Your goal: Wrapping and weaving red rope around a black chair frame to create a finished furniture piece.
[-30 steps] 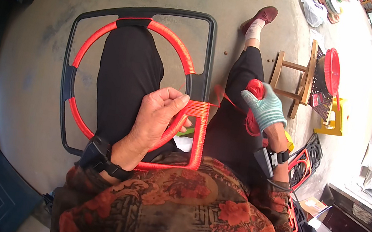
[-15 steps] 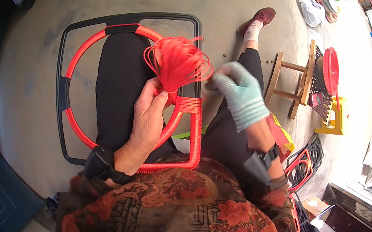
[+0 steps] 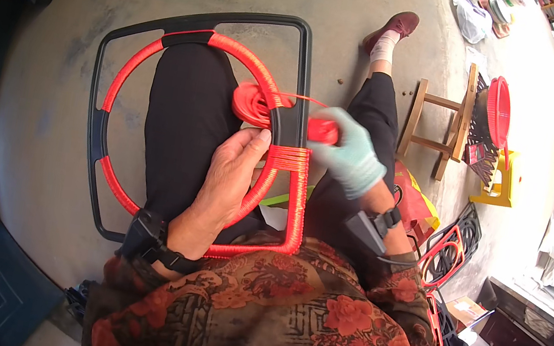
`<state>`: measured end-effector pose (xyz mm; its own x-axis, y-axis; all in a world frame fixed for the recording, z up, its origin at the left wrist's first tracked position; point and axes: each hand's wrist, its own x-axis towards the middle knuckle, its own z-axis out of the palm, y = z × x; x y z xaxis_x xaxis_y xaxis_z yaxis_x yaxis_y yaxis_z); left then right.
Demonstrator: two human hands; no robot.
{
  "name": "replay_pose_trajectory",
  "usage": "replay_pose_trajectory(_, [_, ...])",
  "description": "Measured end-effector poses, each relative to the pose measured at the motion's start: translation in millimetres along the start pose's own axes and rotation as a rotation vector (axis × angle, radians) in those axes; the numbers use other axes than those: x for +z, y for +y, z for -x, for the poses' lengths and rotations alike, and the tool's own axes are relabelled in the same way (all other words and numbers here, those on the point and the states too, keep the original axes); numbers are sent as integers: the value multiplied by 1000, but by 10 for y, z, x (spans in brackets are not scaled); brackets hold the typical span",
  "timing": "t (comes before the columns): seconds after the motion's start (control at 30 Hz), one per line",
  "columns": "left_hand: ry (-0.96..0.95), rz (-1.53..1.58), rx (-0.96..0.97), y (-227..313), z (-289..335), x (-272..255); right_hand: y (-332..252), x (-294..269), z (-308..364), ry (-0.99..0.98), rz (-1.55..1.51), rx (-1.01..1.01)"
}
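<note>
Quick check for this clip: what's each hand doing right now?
Left hand: closed, thumb and fingers together at the inner ring; exact grip partly hidden.
Right hand, gloved: closed on the red cord bundle.

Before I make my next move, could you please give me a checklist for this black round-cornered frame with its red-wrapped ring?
1. Black round-cornered frame lying over the black-trousered left leg: ok.
2. Flat red cord wrapping at the right-hand joint, turns side by side: ok.
3. Loose red cord bundle clear of the frame: not ok, coils show on both sides of its right bar.
4. Bare left hand at the ring: ok.
5. Right hand in pale green glove, firm grip on the bundle: cannot tell, blurred.
</note>
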<state>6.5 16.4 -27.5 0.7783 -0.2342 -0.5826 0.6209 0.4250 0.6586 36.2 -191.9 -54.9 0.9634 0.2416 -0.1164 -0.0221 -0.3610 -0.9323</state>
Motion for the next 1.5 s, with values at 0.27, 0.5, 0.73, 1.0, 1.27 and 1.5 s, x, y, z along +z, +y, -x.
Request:
replay_pose_trajectory(0.27, [-109, -50, 31, -64, 37, -79, 311, -868, 620, 448, -1507, -168])
replay_pose_trajectory(0.5, [-76, -6, 160, -29, 37, 40, 384, -955, 666, 225, -1437, -144])
replay_pose_trajectory(0.73, [-107, -46, 112, -63, 40, -21, 38, 38, 357, -139, -570, 343])
replay_pose_trajectory(1.0, [-124, -82, 40, -54, 13, 49, -774, -102, 520, -126, -122, 98])
replay_pose_trajectory(1.27, [-94, -15, -6, 107, 82, -22, -353, -519, 698, 325, -829, 192])
replay_pose_trajectory(1.5, [-142, -87, -38, 204, 96, -69, 1748, -2560, 2025, 1158, -941, 359])
